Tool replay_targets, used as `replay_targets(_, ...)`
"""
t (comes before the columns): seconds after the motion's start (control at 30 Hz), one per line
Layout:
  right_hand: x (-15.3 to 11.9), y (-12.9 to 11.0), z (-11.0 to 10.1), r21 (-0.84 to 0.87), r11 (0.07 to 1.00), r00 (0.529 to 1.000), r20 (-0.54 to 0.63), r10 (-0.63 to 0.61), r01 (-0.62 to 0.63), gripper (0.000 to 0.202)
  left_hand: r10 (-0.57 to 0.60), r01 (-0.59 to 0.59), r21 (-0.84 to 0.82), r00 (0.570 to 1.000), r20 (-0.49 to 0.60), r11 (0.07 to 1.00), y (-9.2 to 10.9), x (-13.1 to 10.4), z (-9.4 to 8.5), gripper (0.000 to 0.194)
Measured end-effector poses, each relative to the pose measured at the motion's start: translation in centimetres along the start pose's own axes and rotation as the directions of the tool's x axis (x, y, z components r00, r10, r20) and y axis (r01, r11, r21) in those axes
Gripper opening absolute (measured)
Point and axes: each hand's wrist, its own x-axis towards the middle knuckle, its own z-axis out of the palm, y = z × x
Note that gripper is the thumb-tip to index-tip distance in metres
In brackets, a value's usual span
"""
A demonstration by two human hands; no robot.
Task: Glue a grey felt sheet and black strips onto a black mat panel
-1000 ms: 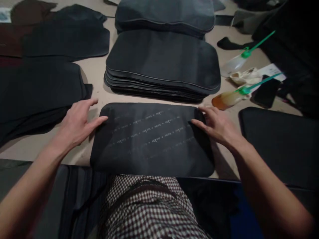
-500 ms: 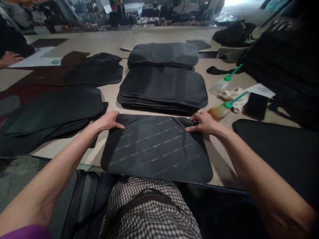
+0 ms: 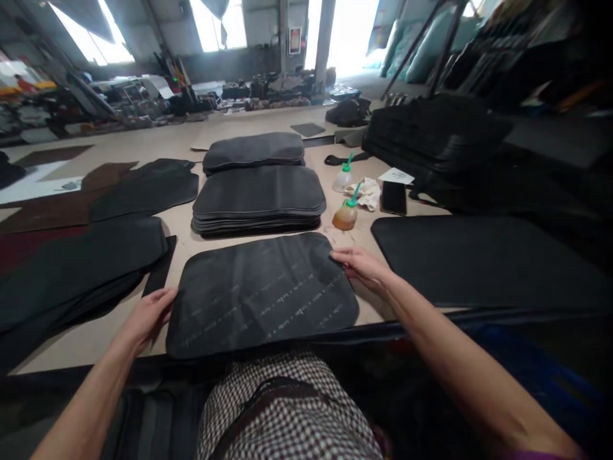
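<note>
A black panel [image 3: 263, 300] with rounded corners and diagonal rows of pale lettering lies in front of me, reaching the table's near edge. My left hand [image 3: 154, 313] grips its left edge, the fingers partly hidden under it. Thumb and fingers of my right hand [image 3: 361, 265] pinch the right edge close to the far corner. Just beyond the panel rises a stack of similar black panels [image 3: 258, 195]. A second stack [image 3: 253, 150] stands behind that one.
Right of the stacks are a squeeze bottle of amber liquid [image 3: 345, 217], a paler bottle [image 3: 342, 179], a crumpled cloth [image 3: 368, 193] and a phone-like dark slab [image 3: 393, 197]. Another large black panel [image 3: 469, 262] lies at right. Black sheets [image 3: 81, 275] overlap at left.
My view has tilted up and turned right. My left hand has moved from the panel's far left corner down to its left side. The right hand stays near the far right corner.
</note>
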Motion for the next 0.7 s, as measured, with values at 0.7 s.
replay_targets(0.7,4.0,-14.3,-1.5,0.184,0.904,0.916,-0.192,-0.352,0.386,0.048,0.48,-0.477,-0.141,0.877,-0.01,0.868,19.1,3.0,2.4,0.047)
